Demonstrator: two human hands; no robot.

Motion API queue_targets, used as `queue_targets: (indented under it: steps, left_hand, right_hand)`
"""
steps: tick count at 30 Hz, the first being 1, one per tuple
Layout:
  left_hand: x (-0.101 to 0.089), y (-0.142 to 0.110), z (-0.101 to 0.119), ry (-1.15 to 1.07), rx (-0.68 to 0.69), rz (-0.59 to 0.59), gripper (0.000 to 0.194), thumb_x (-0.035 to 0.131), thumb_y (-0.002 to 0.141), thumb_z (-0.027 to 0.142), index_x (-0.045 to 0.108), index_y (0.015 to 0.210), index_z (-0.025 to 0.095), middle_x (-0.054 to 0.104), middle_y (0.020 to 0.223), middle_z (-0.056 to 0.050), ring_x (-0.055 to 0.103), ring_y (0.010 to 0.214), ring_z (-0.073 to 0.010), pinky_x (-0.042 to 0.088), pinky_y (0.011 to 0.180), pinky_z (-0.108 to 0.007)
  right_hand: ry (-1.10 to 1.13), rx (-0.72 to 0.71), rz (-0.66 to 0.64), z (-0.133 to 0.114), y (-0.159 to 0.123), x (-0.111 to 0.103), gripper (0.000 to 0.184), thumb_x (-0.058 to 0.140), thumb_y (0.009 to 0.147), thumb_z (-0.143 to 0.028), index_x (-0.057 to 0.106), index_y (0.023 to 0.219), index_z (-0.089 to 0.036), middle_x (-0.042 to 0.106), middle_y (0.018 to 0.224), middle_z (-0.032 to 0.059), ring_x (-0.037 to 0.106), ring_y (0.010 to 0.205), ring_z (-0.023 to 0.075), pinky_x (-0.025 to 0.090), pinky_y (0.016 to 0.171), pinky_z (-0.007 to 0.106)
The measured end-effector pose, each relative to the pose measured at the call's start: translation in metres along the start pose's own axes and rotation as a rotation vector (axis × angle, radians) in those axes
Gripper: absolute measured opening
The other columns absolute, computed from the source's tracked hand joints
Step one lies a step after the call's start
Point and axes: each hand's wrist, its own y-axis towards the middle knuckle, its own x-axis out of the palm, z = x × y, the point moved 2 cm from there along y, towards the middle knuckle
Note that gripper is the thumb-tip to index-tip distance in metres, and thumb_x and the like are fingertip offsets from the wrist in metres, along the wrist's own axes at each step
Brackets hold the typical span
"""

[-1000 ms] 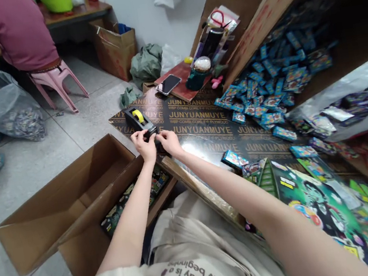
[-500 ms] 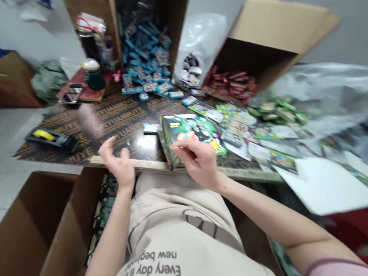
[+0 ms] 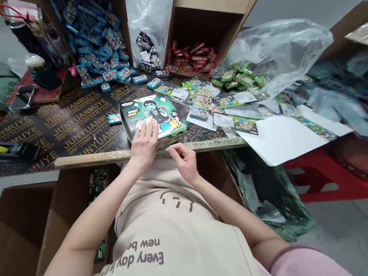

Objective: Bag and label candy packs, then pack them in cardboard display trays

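Observation:
A green printed carton [image 3: 131, 111] with a cartoon figure on its lid lies near the table's front edge. Spread over its lower left part is my left hand [image 3: 144, 144], fingers stretched out and lying on the lid. My right hand [image 3: 184, 161] is just in front of the carton at the table edge, thumb and fingertips pinched together. Whatever that pinch may hold is too small to make out. Left of the carton is a small blue packet [image 3: 114, 119]. A stack of small colourful packets [image 3: 200, 104] lies to its right.
Open cardboard boxes hold blue packets [image 3: 97, 47] and red packets [image 3: 196, 57]. Green packets [image 3: 239, 76] spill from a clear plastic bag [image 3: 281, 49]. A tape dispenser [image 3: 6, 151] and phone [image 3: 23, 97] are at left. White sheets [image 3: 271, 143] overhang the edge; a red stool [image 3: 328, 181] stands below.
My left hand has moved right, from the air above the table edge onto the carton. My right hand has come down off the lid to its front side. The view has shifted right.

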Motion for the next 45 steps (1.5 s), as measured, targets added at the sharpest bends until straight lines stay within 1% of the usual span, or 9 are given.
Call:
queue_targets:
  steps: [6,10,17,21,25,29,32,36,45]
  left_hand:
    - [0.002,0.001,-0.003,0.010,0.016,-0.011,0.068,0.056,0.072,0.009,0.046,0.140,0.013,0.043,0.147,-0.017,0.035,0.139,-0.0366,0.026,0.113,-0.054]
    - [0.007,0.002,-0.008,-0.028,0.021,0.010,0.066,0.057,0.073,0.009,0.047,0.139,0.014,0.044,0.148,-0.014,0.036,0.138,-0.0358,0.026,0.114,-0.054]
    - [0.013,0.002,-0.013,-0.169,0.007,0.042,0.059,0.061,0.080,0.024,0.047,0.137,0.017,0.045,0.147,-0.011,0.032,0.141,-0.0333,0.021,0.117,-0.054]
    - [0.016,0.002,-0.014,-0.197,0.007,0.053,0.059,0.064,0.080,0.029,0.047,0.136,0.017,0.046,0.146,-0.010,0.033,0.141,-0.0336,0.020,0.117,-0.055]
    - [0.012,0.000,-0.017,-0.089,0.033,0.032,0.063,0.065,0.079,0.028,0.046,0.138,0.018,0.045,0.147,-0.011,0.034,0.140,-0.0333,0.023,0.117,-0.054]
    - [0.003,-0.005,-0.018,0.059,0.056,-0.027,0.069,0.066,0.079,0.026,0.041,0.142,0.020,0.042,0.149,-0.011,0.035,0.140,-0.0307,0.025,0.117,-0.049]
    - [-0.005,-0.006,-0.015,0.129,0.073,-0.073,0.074,0.068,0.078,0.029,0.038,0.144,0.019,0.040,0.150,-0.013,0.034,0.140,-0.0320,0.024,0.117,-0.050]
    - [-0.011,-0.001,-0.010,0.171,0.032,-0.100,0.074,0.069,0.077,0.035,0.042,0.142,0.013,0.044,0.147,-0.019,0.035,0.139,-0.0369,0.029,0.113,-0.053]
    - [-0.026,-0.023,-0.013,0.269,-0.052,-0.058,0.071,0.059,0.084,0.038,0.039,0.142,0.003,0.042,0.146,-0.025,0.036,0.138,-0.0373,0.031,0.112,-0.050]
  right_hand:
    - [0.034,0.253,0.037,0.044,0.016,0.027,0.035,0.062,0.075,-0.052,0.057,0.067,-0.018,0.046,0.056,-0.0043,0.036,0.052,0.0097,0.032,0.052,0.025]
    - [-0.040,0.311,0.116,0.054,0.020,0.034,0.039,0.062,0.076,-0.054,0.056,0.062,-0.018,0.044,0.052,-0.0046,0.034,0.052,0.0095,0.030,0.052,0.026]
    - [-0.699,0.311,0.044,0.048,0.024,0.020,0.046,0.057,0.085,-0.055,0.056,0.057,-0.019,0.058,0.058,0.0068,0.055,0.066,0.0195,0.033,0.065,0.030]
    - [-0.868,0.343,0.058,0.051,0.022,0.011,0.048,0.059,0.081,-0.062,0.057,0.061,-0.019,0.062,0.067,0.0115,0.061,0.080,0.0266,0.036,0.070,0.033]
    - [-0.803,0.232,0.092,0.057,0.023,-0.002,0.049,0.060,0.077,-0.067,0.058,0.067,-0.019,0.061,0.072,0.0095,0.060,0.085,0.0276,0.041,0.077,0.037]
    - [-0.540,0.017,0.300,0.067,0.041,-0.027,0.063,0.053,0.078,-0.072,0.058,0.112,-0.020,0.058,0.114,0.0136,0.050,0.117,0.0298,0.041,0.096,0.047]
    - [-0.267,0.007,0.160,0.075,0.063,-0.031,0.076,0.042,0.081,-0.076,0.041,0.138,-0.026,0.049,0.134,0.0113,0.043,0.130,0.0262,0.041,0.102,0.047]
    - [-0.085,0.010,-0.105,0.068,0.076,-0.016,0.091,0.052,0.072,-0.079,0.037,0.145,-0.025,0.055,0.134,0.0076,0.052,0.124,0.0244,0.044,0.104,0.041]
    - [-0.216,-0.064,-0.053,0.027,0.058,0.006,0.092,0.063,0.075,-0.067,0.030,0.149,-0.025,0.056,0.136,0.0071,0.054,0.123,0.0267,0.046,0.104,0.043]
